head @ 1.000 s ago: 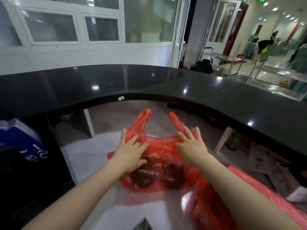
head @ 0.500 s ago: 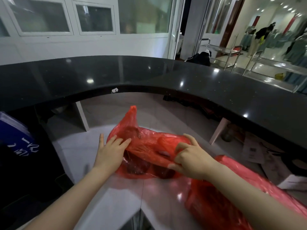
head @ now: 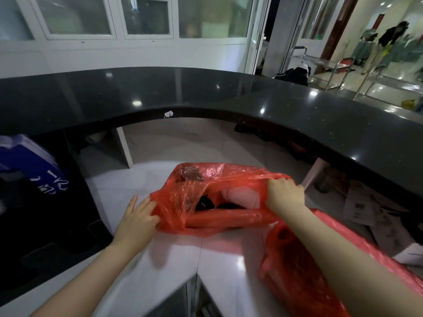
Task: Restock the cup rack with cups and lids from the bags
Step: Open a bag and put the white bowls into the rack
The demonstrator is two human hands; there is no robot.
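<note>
A red plastic bag (head: 201,193) lies on the white lower counter (head: 142,259) in front of me, its mouth pulled open. Dark round shapes (head: 204,203), possibly lids, show inside it, along with a pale object (head: 242,196). My left hand (head: 137,221) pinches the bag's left rim. My right hand (head: 285,194) grips the right rim and holds it up. A second, longer red bag (head: 304,275) lies at the right under my right forearm. No cup rack is in view.
A curved black countertop (head: 206,92) wraps around behind the white counter. A blue box (head: 27,161) sits at the left on a dark surface. Papers and cartons (head: 366,207) lie under the black counter at the right. People stand in the hall far right.
The hands went from lying flat on the closed bag to gripping its rims. They have pulled apart, and the bag's mouth now gapes open, showing its contents.
</note>
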